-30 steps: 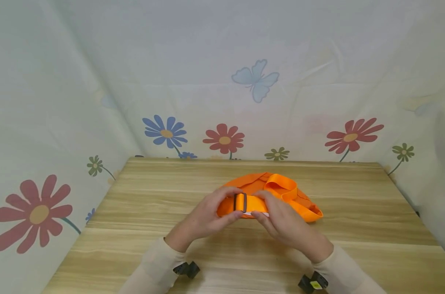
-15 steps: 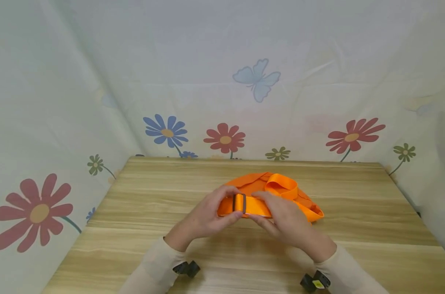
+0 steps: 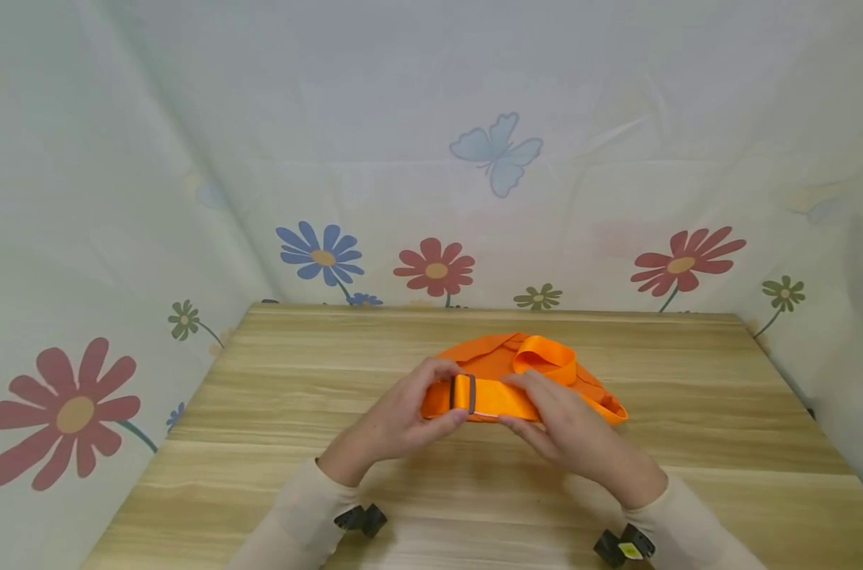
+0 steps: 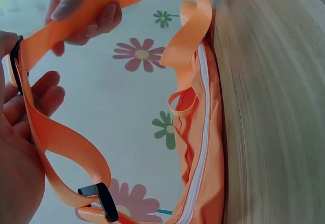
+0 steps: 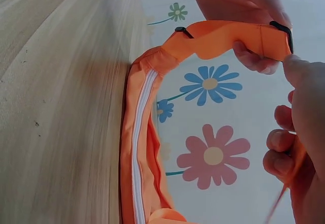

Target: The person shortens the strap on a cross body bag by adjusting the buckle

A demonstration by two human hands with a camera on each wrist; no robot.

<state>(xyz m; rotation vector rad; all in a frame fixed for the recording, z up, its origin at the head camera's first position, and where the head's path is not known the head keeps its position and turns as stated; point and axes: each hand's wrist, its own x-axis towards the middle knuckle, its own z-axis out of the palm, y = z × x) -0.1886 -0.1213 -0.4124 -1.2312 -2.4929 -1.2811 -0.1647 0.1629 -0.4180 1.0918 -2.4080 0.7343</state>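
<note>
An orange zippered bag (image 3: 488,360) lies on the table, its white zipper (image 4: 199,148) running along the side. Its orange strap (image 3: 504,398) is raised between both hands. My left hand (image 3: 406,416) pinches the strap at a dark slide buckle (image 3: 463,393). Farther right along the same strap, my right hand (image 3: 572,431) grips it between thumb and fingers. A second black buckle (image 4: 105,201) hangs on the strap below my left hand in the left wrist view. Behind the right hand, a loose strap loop (image 3: 545,360) stands up on the bag.
The wood-grain table (image 3: 317,356) spreads out around the bag. A pale curtain (image 3: 374,158) printed with flowers and a butterfly encloses the back and sides. Each sleeved wrist carries a small black camera mount (image 3: 361,519).
My right hand has slid a little to the right along the strap, so more of it shows between the hands. The left hand stays nearly still at the buckle.
</note>
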